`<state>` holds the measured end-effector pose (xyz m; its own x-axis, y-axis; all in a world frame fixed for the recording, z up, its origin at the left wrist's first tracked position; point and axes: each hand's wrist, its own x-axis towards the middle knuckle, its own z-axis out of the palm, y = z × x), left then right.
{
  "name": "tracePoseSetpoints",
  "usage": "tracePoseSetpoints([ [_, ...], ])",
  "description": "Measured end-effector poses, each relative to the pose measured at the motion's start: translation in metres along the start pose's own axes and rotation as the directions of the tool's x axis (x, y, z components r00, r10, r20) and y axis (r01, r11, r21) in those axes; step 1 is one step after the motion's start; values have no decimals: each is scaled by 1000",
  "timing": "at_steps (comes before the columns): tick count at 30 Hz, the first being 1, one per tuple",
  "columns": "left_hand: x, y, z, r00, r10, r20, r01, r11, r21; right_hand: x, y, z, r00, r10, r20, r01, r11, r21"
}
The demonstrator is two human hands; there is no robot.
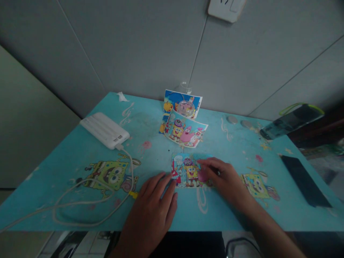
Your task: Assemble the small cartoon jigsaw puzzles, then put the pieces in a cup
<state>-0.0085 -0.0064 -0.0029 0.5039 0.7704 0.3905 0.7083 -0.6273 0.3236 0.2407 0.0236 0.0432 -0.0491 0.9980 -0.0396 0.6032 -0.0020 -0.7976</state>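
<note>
cartoon picture card (188, 171) lies flat on the turquoise table (150, 125), near its front edge and between the two hands. left hand (154, 204) rests palm down on the tabletop, fingers spread and loose, gripping nothing; its fingertips (172, 176) touch the card's left edge. right hand (225, 181) lies over the card's right side, fingers bent down onto the print and pressing it flat rather than closing around it.

further back, in the middle of the table, a second cartoon card (185, 133) lies tilted on top of a third one (182, 102) that sits against the grey wall. a white power bank (104, 129) rests on the left part of the table, and its white cable (88, 200) loops toward the front edge across a cartoon figure printed on the tabletop. at the right, a dark phone (305, 181) lies flat near the edge, well apart from the hands, and another phone in a green-trimmed case (291, 122) sits at the far right corner.
</note>
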Motion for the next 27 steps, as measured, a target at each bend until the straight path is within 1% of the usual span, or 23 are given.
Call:
tracePoseSetpoints([
  [3, 1, 0, 0, 1000, 10, -13, -10, 1000, 0, 4, 4, -6, 999, -22, -41, 19, 997, -76],
  [6, 0, 1, 0, 1000, 12, -12, -12, 1000, 5, 8, 7, -8, 998, 31, -59, -37, 994, -104],
  [9, 0, 1, 1, 1000, 3, -10, -2, 1000, 11, 12, 8, -6, 993, 101, -61, -106, 991, -82],
  [12, 0, 1, 0, 1000, 4, -12, -4, 1000, 20, 15, 7, -3, 987, 157, -29, -158, 987, -38],
  [16, 1, 2, -1, 1000, 12, -20, -12, 1000, 21, 19, 8, 0, 980, 198, 12, -198, 980, 10],
  [20, 2, 2, -1, 1000, 15, -15, -15, 1000, 18, 21, 11, 1, 979, 202, 8, -202, 979, -5],
  [27, 0, 0, 0, 1000, 17, 4, -17, 1000, 25, 20, 14, 3, 988, 154, 22, -151, 983, -105],
])
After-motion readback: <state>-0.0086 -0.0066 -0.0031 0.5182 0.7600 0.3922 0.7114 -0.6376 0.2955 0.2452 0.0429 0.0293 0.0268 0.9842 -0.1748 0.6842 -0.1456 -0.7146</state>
